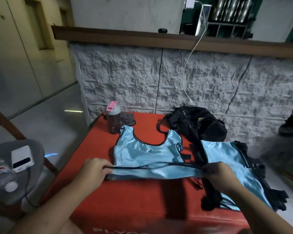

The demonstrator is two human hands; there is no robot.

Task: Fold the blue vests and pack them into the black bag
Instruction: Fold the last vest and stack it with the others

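A light blue vest (pixel 142 151) with black trim lies flat on the red table (pixel 134 200), neck opening pointing away from me. My left hand (pixel 95 169) pinches its near left edge, and my right hand (pixel 218 171) pinches the near right edge; that hem is lifted slightly off the table between them. A second blue vest (pixel 227 154) with black straps lies crumpled to the right, partly under my right forearm. The black bag (pixel 198 124) sits at the far right of the table, behind both vests.
A bottle with a pink and grey lid (pixel 113 119) stands at the table's far left, with a grey cloth (pixel 128 118) behind it. On a grey chair (pixel 32 149) to the left lie a white power bank (pixel 22 157) and a plastic bottle (pixel 3 176). A textured wall rises behind the table.
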